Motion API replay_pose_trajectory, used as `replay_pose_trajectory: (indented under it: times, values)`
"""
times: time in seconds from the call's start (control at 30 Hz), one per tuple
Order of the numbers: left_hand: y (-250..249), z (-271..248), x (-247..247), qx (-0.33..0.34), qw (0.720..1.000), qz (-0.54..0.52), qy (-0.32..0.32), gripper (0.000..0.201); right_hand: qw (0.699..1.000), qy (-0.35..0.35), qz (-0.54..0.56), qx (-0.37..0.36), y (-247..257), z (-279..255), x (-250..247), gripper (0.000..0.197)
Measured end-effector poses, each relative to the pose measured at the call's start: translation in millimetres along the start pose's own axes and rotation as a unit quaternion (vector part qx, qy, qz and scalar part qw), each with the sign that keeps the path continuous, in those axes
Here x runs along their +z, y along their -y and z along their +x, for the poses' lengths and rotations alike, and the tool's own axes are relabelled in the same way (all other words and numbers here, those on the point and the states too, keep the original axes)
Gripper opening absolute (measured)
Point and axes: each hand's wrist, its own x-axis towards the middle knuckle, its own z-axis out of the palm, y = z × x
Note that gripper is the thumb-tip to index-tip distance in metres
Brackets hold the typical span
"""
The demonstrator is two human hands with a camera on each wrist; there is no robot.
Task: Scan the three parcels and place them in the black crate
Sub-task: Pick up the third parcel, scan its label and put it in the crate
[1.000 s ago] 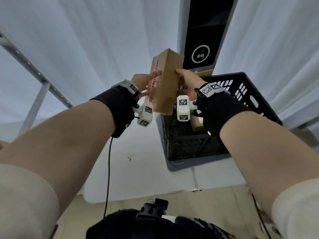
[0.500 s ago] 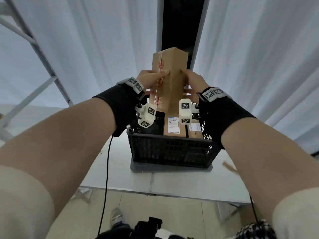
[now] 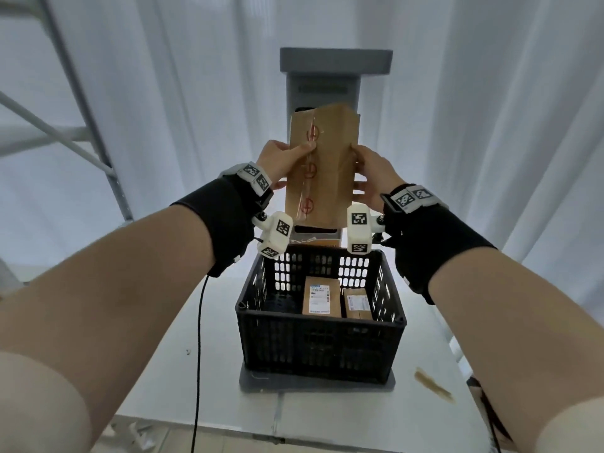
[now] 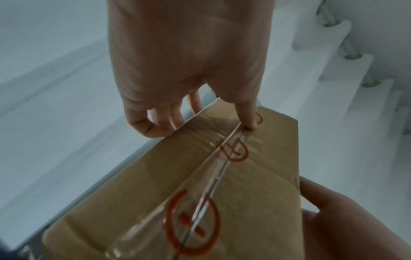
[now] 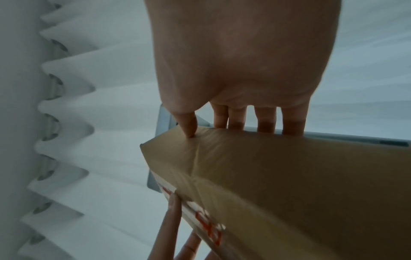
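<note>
I hold a brown cardboard parcel (image 3: 322,168) upright in the air, above the black crate (image 3: 322,341) and in front of the grey scanner tower (image 3: 327,83). Clear tape with red circle marks runs down its near face (image 4: 224,176). My left hand (image 3: 282,163) grips its left edge, thumb on the tape (image 4: 250,121), fingers behind. My right hand (image 3: 371,173) grips the right edge, thumb in front (image 5: 188,126), fingers behind. Two labelled parcels (image 3: 322,295) (image 3: 358,302) lie flat side by side on the crate floor, right of centre.
The crate stands on a grey base plate (image 3: 258,382) on a white table (image 3: 212,371). White curtains (image 3: 163,109) hang behind and at both sides. A metal frame (image 3: 81,135) rises at the left. A black cable (image 3: 198,338) hangs from my left wrist.
The view has swung to face the scanner and crate head-on. Both hands have kept their hold on the parcel, which now stands upright before the tower.
</note>
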Motion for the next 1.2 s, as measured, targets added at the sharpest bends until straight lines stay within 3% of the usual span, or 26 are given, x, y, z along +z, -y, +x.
replay_pose_trajectory:
  times: [0.07, 0.2, 0.37, 0.53, 0.73, 0.83, 0.93, 1.2]
  values:
    - [-17.1, -3.4, -6.8, 0.013, 1.0, -0.009, 0.006, 0.073, 1.0, 0.004, 0.008, -0.016, 15.8, -6.8, 3.4, 0.052]
    - [-43.3, -7.8, -20.0, 0.041, 0.998, -0.024, 0.047, 0.091, 0.998, -0.008, 0.037, -0.047, 44.1, -13.6, 14.5, 0.041]
    - [-65.9, -14.6, -36.3, 0.079, 0.995, -0.011, 0.055, 0.064, 0.997, -0.014, 0.032, -0.071, 64.8, -19.4, 24.9, 0.042]
    - [-75.9, -11.4, -49.5, 0.117, 0.993, 0.023, 0.018, 0.062, 0.996, -0.022, -0.008, -0.091, 75.3, -22.4, 25.0, 0.039]
    - [-82.4, -6.0, -57.0, 0.115, 0.993, 0.012, -0.014, 0.065, 0.992, -0.039, -0.032, -0.113, 82.7, -29.2, 34.8, 0.031]
    - [-85.2, -6.2, -57.7, 0.124, 0.992, 0.009, -0.018, 0.061, 0.992, -0.044, -0.032, -0.112, 88.5, -37.7, 41.1, 0.038]
    - [-87.8, -4.8, -58.8, 0.129, 0.992, -0.013, -0.005, 0.063, 0.989, -0.064, -0.049, -0.124, 91.7, -43.5, 45.4, 0.05]
    - [-87.6, -8.2, -65.5, 0.144, 0.987, -0.061, 0.043, 0.047, 0.986, -0.089, -0.032, -0.134, 91.2, -54.0, 55.9, 0.047]
